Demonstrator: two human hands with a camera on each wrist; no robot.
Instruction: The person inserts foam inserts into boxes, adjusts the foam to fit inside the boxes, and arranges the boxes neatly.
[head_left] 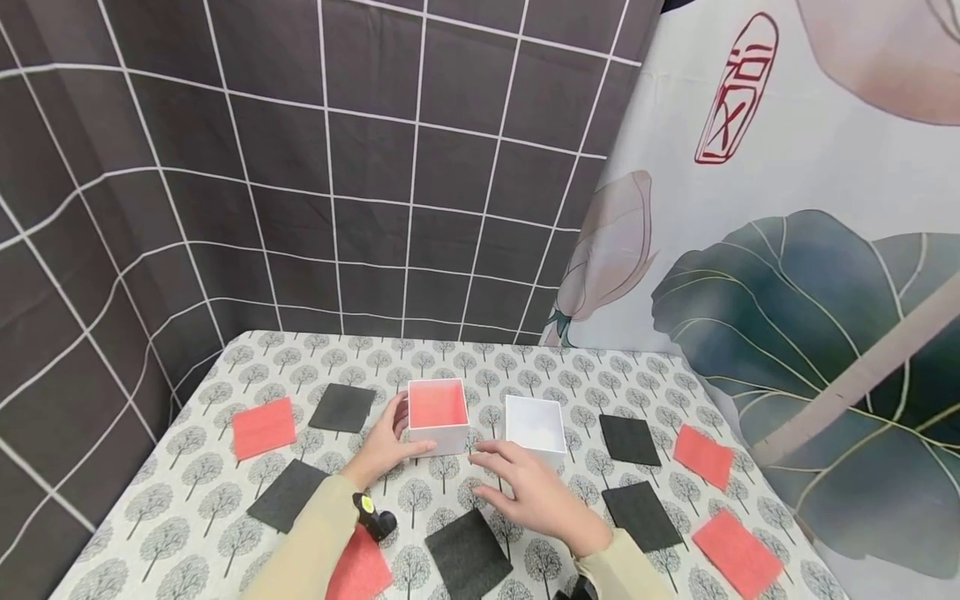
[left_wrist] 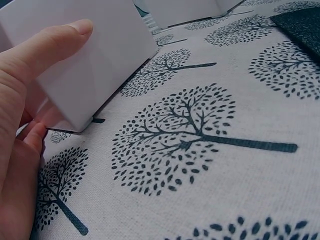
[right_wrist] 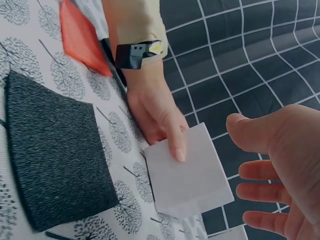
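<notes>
A white box (head_left: 439,439) with a red inside stands near the table's middle. My left hand (head_left: 388,442) grips it at its left side, the thumb lying across the near face and the other fingers round the left wall. In the left wrist view the box (left_wrist: 100,65) looks slightly tilted, its lower edge close to the cloth. To its right is a second white box (head_left: 536,422), white inside. My right hand (head_left: 528,496) is held in front of that second box, fingers spread and loosely bent, with nothing in them. The right wrist view shows the same hand (right_wrist: 285,165) apart from the held box (right_wrist: 190,172).
Black cloth squares (head_left: 342,407) and red cloth squares (head_left: 264,428) lie on both sides of the boxes. One black square (head_left: 468,554) lies at the front, beside a red one (head_left: 360,567) partly under my left sleeve. A dark grid curtain (head_left: 375,167) hangs behind the tree-patterned table (head_left: 412,496).
</notes>
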